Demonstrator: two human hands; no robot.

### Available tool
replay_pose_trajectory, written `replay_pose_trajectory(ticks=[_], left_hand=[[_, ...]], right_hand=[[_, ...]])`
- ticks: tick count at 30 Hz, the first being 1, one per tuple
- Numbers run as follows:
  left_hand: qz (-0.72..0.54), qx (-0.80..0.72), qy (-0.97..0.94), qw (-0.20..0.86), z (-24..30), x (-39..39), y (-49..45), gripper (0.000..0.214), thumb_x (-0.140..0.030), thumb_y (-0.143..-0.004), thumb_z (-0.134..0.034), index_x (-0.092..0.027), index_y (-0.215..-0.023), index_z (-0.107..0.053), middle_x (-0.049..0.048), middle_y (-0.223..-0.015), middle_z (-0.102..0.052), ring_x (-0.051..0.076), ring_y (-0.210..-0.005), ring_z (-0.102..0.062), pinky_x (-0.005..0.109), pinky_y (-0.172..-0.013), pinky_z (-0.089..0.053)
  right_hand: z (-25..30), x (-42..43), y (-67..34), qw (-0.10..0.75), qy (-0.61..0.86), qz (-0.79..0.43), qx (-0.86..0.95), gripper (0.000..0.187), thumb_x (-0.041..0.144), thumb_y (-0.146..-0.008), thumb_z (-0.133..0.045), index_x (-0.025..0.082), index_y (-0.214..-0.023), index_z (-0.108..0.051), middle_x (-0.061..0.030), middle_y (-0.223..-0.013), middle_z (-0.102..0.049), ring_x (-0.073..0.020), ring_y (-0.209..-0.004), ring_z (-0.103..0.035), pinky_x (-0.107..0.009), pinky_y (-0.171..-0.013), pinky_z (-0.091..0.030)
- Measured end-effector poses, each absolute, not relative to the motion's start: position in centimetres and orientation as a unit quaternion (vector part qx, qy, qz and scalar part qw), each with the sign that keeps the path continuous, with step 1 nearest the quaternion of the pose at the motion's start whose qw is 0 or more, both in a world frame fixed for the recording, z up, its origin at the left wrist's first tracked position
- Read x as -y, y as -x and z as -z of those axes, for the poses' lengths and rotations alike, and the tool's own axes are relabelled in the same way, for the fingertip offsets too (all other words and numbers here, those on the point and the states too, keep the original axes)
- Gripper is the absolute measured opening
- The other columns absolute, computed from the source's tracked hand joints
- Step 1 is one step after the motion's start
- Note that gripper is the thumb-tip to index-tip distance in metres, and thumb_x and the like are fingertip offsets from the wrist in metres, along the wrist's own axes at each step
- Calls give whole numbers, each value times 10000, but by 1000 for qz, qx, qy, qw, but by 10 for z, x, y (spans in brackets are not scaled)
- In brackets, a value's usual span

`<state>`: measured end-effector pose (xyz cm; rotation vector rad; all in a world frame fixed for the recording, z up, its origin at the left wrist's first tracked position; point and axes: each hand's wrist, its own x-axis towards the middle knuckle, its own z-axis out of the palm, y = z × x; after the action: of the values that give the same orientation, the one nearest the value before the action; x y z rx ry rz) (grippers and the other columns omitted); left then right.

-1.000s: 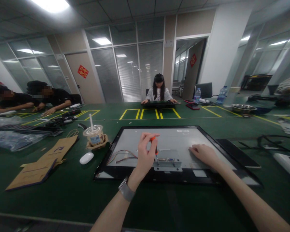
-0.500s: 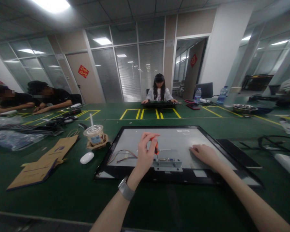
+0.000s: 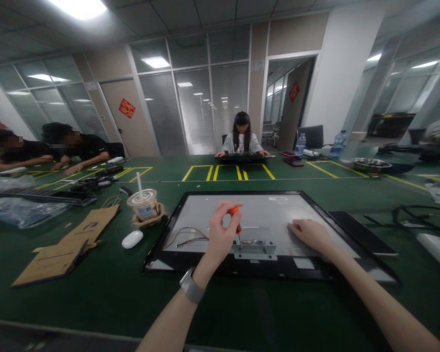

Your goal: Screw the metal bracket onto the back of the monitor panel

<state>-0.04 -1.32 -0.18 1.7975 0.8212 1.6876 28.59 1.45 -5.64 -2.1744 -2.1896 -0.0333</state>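
Observation:
A monitor panel (image 3: 264, 205) lies face down on the green table, its grey metal back up inside a black frame. My left hand (image 3: 222, 234) is closed round a small orange-handled screwdriver (image 3: 236, 221), held upright with its tip at the left end of a metal connector bracket (image 3: 254, 248) near the panel's front edge. My right hand (image 3: 310, 233) rests flat on the panel's back to the right of the bracket, fingers stretched out. Thin coloured wires (image 3: 185, 234) run across the panel left of my left hand.
A white mouse (image 3: 132, 239), a plastic drink cup with a straw (image 3: 143, 204) and a brown paper bag (image 3: 64, 242) lie to the left. Black cables (image 3: 416, 217) sit at the right. Three people sit at the far and left sides of the table.
My left hand's fingers have shifted slightly on the screwdriver handle, which stays at the same spot. My right hand has not moved.

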Motion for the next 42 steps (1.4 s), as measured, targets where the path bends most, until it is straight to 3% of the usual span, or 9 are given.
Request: replay_pose_trajectory(ticks=[4,10,13,19,26,31,38,42], left_hand=[[-645,-317,-654,236,2,14,0,120,-278,-832,-605,-186,-856,-678,22,-825,-499,140,-773,-518,269,-743,-453],[-627,-308,-649,300,-3,19,2,296,-259,-946,-382,-179,-1013,-660,72,-959,-610,169,-904,-571,293,-816,-441],[-621,-315,-653,297,-2,18,2,248,-265,-924,-449,-178,-1035,-653,56,-879,-609,161,-844,-572,282,-781,-443],[-645,-327,-658,210,1,14,1,114,-261,-839,-602,-185,-864,-684,12,-804,-478,130,-754,-504,257,-744,-432],[-643,-324,-641,264,-1,17,1,295,-250,-936,-388,-194,-985,-673,59,-1018,-597,160,-909,-572,273,-809,-443],[-643,-322,-643,263,0,17,1,247,-246,-925,-444,-181,-1030,-658,67,-983,-634,170,-926,-585,289,-827,-443],[-666,-336,-636,198,4,14,-1,130,-273,-842,-593,-185,-855,-687,28,-823,-521,144,-774,-526,266,-740,-449],[-654,-338,-639,224,4,16,0,239,-292,-901,-486,-197,-948,-699,61,-957,-548,163,-867,-543,289,-798,-452]], right_hand=[[59,-16,-287,26,708,16,706,416,387,-933,-348,189,-785,-682,-113,-822,-718,-232,-779,-658,-284,-614,-364],[58,-15,-286,26,706,17,707,416,387,-934,-344,189,-778,-675,-114,-824,-719,-243,-780,-657,-290,-602,-354],[56,-14,-286,25,704,15,709,412,388,-933,-344,193,-774,-670,-106,-816,-721,-238,-774,-655,-288,-600,-350],[54,-13,-284,26,706,15,707,414,386,-932,-345,193,-762,-670,-106,-800,-716,-231,-759,-653,-287,-603,-353],[55,-13,-284,33,709,12,705,416,387,-932,-348,190,-756,-669,-105,-786,-715,-225,-736,-649,-283,-595,-353],[56,-13,-284,27,711,18,703,417,383,-933,-346,189,-761,-672,-113,-803,-718,-233,-760,-652,-286,-605,-356],[56,-13,-285,32,707,19,706,421,386,-932,-342,192,-758,-672,-106,-797,-716,-234,-763,-651,-293,-616,-361],[56,-13,-284,32,706,12,707,421,384,-931,-344,188,-768,-679,-108,-805,-717,-235,-761,-651,-294,-613,-365]])
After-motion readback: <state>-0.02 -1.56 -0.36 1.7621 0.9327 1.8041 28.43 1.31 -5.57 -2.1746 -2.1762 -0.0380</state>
